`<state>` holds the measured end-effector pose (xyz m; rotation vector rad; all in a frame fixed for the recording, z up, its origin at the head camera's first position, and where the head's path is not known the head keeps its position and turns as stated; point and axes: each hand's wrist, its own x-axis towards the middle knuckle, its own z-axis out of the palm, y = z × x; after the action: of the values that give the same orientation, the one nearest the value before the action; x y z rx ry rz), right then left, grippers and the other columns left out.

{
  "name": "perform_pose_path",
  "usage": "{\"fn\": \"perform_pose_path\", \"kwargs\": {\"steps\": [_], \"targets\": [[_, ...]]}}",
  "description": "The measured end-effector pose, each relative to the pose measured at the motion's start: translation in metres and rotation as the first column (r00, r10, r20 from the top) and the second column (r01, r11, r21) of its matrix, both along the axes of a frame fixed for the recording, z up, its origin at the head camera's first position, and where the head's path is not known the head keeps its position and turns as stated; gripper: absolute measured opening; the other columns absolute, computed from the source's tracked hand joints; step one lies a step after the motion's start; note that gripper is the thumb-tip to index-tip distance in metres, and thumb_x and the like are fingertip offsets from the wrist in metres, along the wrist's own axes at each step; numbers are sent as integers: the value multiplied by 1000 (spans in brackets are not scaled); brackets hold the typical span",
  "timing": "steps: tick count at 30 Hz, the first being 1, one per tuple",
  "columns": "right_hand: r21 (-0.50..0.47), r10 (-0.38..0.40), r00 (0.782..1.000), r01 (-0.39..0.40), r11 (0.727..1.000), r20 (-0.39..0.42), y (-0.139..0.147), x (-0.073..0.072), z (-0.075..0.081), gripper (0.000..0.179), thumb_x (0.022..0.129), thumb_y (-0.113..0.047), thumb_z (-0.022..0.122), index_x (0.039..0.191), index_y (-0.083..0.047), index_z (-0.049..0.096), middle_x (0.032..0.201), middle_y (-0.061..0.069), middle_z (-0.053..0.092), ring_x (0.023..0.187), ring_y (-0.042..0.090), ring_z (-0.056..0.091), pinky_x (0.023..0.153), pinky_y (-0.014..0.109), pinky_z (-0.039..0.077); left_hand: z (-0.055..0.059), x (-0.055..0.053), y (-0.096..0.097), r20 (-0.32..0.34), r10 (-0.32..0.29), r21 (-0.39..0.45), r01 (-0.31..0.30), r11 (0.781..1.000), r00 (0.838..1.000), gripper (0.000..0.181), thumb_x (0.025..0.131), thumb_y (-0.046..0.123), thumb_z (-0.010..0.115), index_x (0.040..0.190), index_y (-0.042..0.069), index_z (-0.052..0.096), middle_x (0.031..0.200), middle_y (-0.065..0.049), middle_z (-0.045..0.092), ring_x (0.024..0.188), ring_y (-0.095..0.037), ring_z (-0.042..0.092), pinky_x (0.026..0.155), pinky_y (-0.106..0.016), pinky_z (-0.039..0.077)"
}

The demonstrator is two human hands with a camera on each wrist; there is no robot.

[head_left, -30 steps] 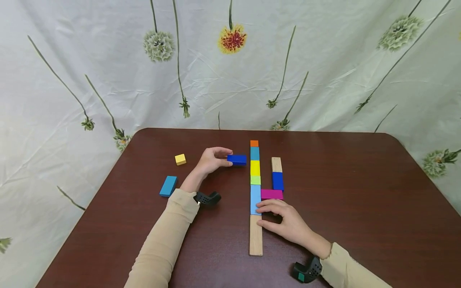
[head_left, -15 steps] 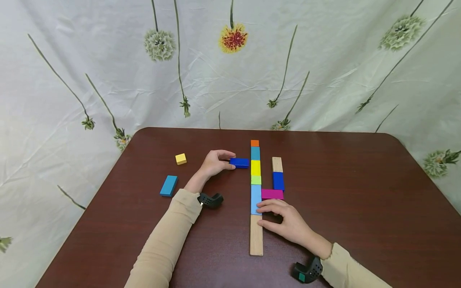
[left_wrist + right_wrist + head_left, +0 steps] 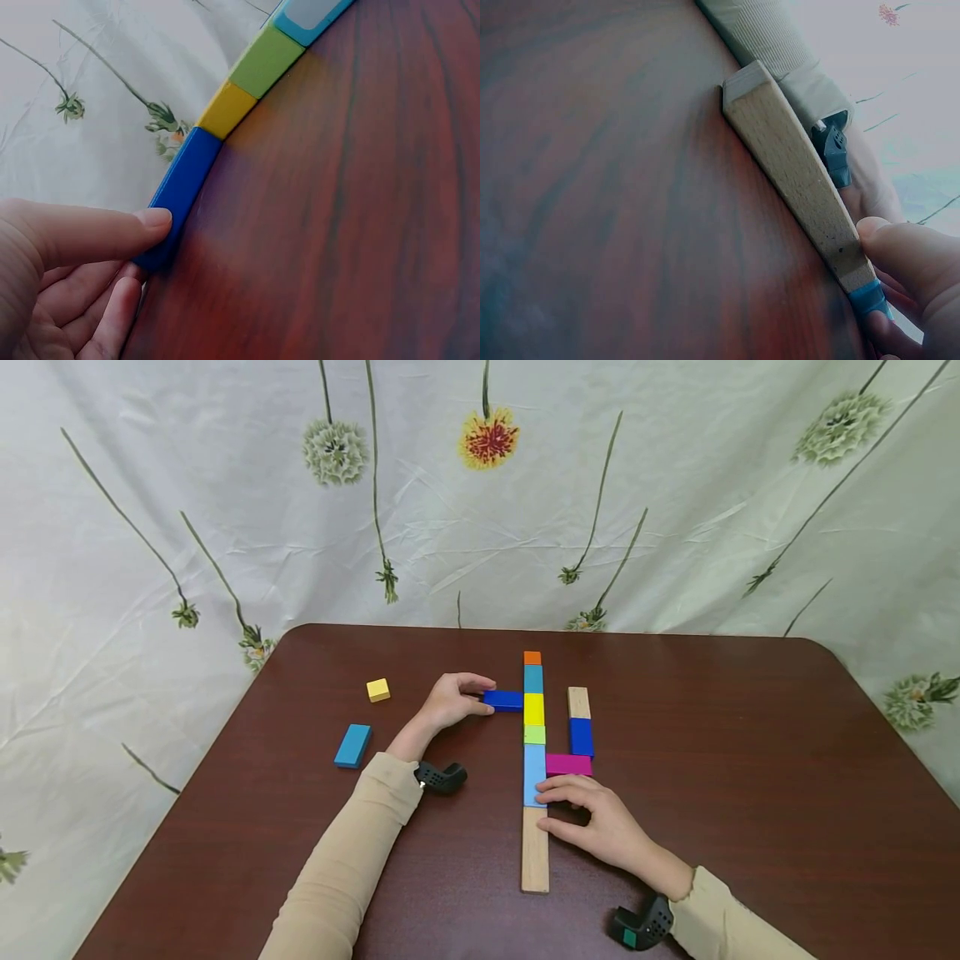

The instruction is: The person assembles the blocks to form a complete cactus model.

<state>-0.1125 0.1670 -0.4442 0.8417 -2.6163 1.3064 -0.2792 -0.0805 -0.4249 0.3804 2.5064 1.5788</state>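
My left hand pinches a dark blue block by its left end, thumb on the near side. That block lies crosswise, its right end meeting the yellow block in a long column. In the left wrist view the thumb presses along the dark blue block. My right hand rests at the column's right side, fingertips on the light blue block and thumb on the long wooden block. The right wrist view shows the thumb against that wooden block near its joint with the blue one.
Orange, teal and green blocks complete the column. A magenta block branches right, leading to a blue block and a wooden block. A small yellow block and a blue block lie left.
My left hand has slid the dark blue block right and slightly nearer, until its end meets the yellow block. The right hand has stayed in place.
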Motion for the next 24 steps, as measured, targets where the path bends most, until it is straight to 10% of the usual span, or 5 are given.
{"fn": "perform_pose_path", "kwargs": {"steps": [24], "targets": [[7, -3, 1000, 3, 1000, -4, 0, 0, 0, 27, 81, -32, 75, 105, -23, 70, 116, -15, 61, 112, 11, 54, 91, 36, 46, 0, 0, 0, 24, -13, -6, 13, 1000, 1000, 37, 75, 5, 78, 111, 7, 69, 111, -9, 66, 103, -25, 58, 87, -33, 50]]}}
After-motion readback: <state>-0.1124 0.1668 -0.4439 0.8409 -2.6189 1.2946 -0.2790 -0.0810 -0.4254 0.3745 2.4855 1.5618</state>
